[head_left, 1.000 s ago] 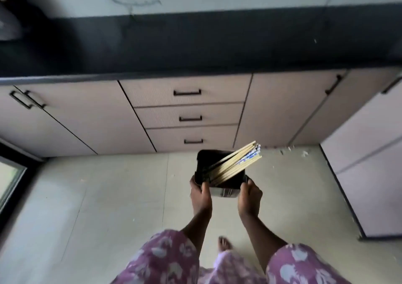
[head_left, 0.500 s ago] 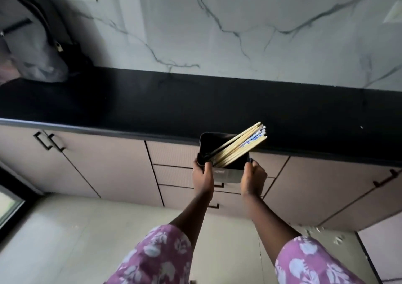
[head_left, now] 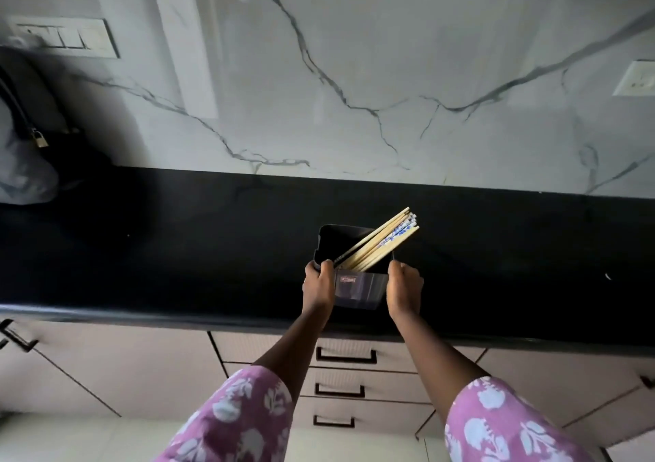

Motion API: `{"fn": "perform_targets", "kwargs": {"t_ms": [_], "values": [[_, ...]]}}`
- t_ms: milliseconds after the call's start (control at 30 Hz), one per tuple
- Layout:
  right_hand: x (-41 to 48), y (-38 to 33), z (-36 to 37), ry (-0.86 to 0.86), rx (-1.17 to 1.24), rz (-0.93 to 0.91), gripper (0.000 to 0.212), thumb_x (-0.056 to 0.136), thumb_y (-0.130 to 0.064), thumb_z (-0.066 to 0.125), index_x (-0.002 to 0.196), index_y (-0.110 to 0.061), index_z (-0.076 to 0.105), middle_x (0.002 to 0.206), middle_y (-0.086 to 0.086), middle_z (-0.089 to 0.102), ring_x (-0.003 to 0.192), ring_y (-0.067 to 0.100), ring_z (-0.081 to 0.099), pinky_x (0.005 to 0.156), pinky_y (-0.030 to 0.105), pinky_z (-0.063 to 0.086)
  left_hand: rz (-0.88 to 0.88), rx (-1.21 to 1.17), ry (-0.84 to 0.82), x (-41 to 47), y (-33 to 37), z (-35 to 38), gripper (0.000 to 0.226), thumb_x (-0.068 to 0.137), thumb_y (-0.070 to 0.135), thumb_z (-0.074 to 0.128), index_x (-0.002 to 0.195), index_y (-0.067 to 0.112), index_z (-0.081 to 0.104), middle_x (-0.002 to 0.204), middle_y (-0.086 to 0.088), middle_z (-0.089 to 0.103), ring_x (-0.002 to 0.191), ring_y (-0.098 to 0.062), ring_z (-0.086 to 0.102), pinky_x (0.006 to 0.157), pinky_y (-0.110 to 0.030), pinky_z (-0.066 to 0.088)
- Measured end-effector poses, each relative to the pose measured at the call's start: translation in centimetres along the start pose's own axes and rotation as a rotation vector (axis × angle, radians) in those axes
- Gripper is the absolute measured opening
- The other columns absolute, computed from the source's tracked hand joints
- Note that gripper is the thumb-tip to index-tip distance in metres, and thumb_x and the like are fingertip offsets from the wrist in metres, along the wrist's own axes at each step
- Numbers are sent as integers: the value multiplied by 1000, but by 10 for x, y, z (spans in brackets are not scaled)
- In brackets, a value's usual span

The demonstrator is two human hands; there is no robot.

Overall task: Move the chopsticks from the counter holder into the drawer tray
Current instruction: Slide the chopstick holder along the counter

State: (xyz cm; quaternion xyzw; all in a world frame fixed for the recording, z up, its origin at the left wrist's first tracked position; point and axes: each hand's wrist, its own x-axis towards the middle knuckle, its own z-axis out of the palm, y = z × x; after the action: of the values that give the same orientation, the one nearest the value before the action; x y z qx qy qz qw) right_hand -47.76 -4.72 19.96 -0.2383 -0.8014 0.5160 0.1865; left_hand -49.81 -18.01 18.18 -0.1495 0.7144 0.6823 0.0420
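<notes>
Your left hand (head_left: 319,284) and right hand (head_left: 404,288) clasp opposite sides of the chopstick holder (head_left: 358,286) by the counter (head_left: 177,249) front edge, likely steadying its leaning chopsticks (head_left: 384,243) (drawers (head_left: 345,355) beneath the counter are closed).

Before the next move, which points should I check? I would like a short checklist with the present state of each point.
1. Holder held on both sides by left grip and right grip: ok.
2. Chopsticks all inside the holder, leaning right: ok.
3. Holder resting on the counter: cannot tell.
4. A drawer open: not ok, the three drawers are shut.
5. One grip free to pull a drawer handle: not ok, both hold the holder.
6. Tray ready inside a drawer: cannot tell, hidden.
</notes>
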Motion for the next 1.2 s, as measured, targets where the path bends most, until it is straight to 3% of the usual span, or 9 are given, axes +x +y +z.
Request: {"fn": "perform_targets", "kwargs": {"t_ms": [167, 333, 433, 567, 733, 867, 967, 1033, 1200], "values": [[50, -5, 23, -48, -34, 12, 42, 91, -17, 39, 49, -14, 40, 59, 5, 50, 74, 27, 51, 67, 34, 35, -24, 38, 47, 45, 11, 14, 40, 93, 38, 40, 124, 13, 47, 117, -12, 56, 97, -22, 50, 82, -32, 38], [92, -21, 43, -73, -38, 35, 35, 91, -18, 37, 65, -4, 56, 82, 21, 61, 87, 33, 56, 84, 43, 44, -36, 30, 58, 81, 30, 24, 45, 95, 39, 38, 131, 12, 43, 124, -12, 54, 102, -23, 51, 80, -30, 36], [103, -19, 52, -104, -47, 48, 34, 90, -19, 37, 66, -5, 56, 77, 14, 58, 84, 31, 56, 82, 43, 45, -56, 49, 69, 93, 30, 24, 47, 95, 40, 37, 133, 13, 41, 128, -13, 52, 113, -28, 50, 86, -33, 38], [110, -19, 65, -136, -19, 85, 32, 90, -20, 38, 72, -4, 60, 80, 13, 60, 86, 31, 59, 79, 41, 45, -71, 65, 71, 115, 30, 21, 46, 95, 41, 37, 131, 14, 42, 128, -14, 52, 114, -29, 50, 92, -37, 39], [115, -18, 68, -140, -17, 117, 36, 92, -22, 36, 83, 0, 63, 93, 19, 65, 96, 32, 58, 85, 41, 44, -98, 54, 48, 122, 25, 26, 51, 95, 46, 34, 135, 16, 38, 130, -14, 51, 114, -28, 50, 88, -36, 39], [113, -21, 68, -145, -3, 111, 36, 94, -25, 36, 88, 0, 62, 99, 20, 65, 99, 34, 59, 87, 42, 44, -56, 53, 54, 123, 30, 28, 61, 94, 51, 36, 140, 11, 34, 138, -14, 45, 126, -30, 44, 102, -39, 36], [101, -18, 64, -132, -108, 50, 37, 97, -32, 36, 108, -5, 59, 111, 19, 64, 104, 33, 60, 88, 40, 47, 18, 47, 65, 118, 33, 23, 74, 93, 53, 41, 147, 6, 20, 151, -16, 27, 138, -29, 29, 114, -43, 26], [86, -12, 58, -119, -194, -20, 40, 99, -35, 35, 121, -7, 54, 120, 18, 61, 112, 32, 58, 93, 41, 47, 54, 86, 90, 109, 31, 18, 78, 93, 51, 41, 149, 5, 12, 155, -15, 16, 141, -28, 22, 113, -38, 23], [49, 2, 45, -43, -313, -218, 41, 99, -28, 39, 131, -6, 51, 129, 14, 60, 118, 30, 57, 96, 36, 47, 218, 209, 119, 77, 20, 12, 65, 97, 42, 41, 147, 6, 19, 154, -13, 20, 141, -24, 22, 109, -30, 23]]}}
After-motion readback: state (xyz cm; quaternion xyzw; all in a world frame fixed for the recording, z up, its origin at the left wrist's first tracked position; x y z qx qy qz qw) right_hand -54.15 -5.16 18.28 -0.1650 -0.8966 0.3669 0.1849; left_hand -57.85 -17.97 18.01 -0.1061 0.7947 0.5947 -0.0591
